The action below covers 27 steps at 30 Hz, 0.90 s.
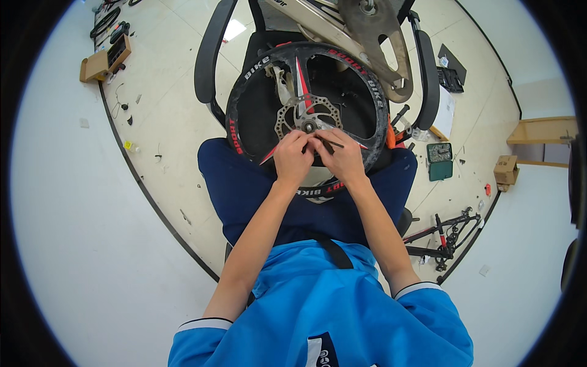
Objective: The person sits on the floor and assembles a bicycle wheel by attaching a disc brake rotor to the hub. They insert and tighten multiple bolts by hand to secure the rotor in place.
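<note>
A black bicycle wheel with red, white and black spokes lies across my thighs and a chair seat. Its silver brake disc faces up around the hub. My left hand is closed at the near edge of the disc, its fingertips pinched together; what they hold is hidden. Beside it, my right hand pinches a thin dark rod that sticks out between its fingers. The fingertips of both hands meet just below the hub and cover that part of the disc.
A bare metal bike frame rests on the chair beyond the wheel, between armrests. On the floor at right are a green case of small parts and a black bike frame. An opened cardboard box stands far left.
</note>
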Tool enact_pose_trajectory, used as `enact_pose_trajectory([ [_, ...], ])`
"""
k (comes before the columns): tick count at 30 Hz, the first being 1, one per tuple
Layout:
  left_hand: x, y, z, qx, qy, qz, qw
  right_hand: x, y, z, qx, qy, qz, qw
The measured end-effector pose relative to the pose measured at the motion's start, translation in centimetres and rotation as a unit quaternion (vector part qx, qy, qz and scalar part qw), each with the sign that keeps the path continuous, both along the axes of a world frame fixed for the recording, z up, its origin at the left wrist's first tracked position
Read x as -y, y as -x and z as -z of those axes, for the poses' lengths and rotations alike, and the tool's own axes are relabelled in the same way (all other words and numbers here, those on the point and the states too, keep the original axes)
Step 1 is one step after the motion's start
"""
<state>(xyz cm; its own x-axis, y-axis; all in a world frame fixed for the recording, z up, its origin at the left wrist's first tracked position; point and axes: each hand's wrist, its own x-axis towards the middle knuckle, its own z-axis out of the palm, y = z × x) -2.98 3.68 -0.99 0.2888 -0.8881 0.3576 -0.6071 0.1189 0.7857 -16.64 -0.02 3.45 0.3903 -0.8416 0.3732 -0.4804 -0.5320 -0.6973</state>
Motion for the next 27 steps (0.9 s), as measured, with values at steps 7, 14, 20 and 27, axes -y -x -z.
enact_pose_trajectory([
  [7,-0.1,0.2,0.2,0.013,-0.003,0.004,1.0,-0.6,0.1,0.2,0.066,-0.067,-0.015,0.995],
  [14,-0.2,0.1,-0.2,-0.008,-0.013,0.005,1.0,-0.5,-0.1,1.0,0.043,-0.001,-0.007,0.999],
  [20,0.1,-0.4,-0.2,0.007,0.004,0.012,1.0,-0.3,-0.6,1.0,0.053,0.001,0.008,0.999],
  [27,0.4,-0.5,-0.6,0.013,0.009,0.027,1.0,-1.0,-1.1,-1.6,0.091,-0.037,0.0,0.995],
])
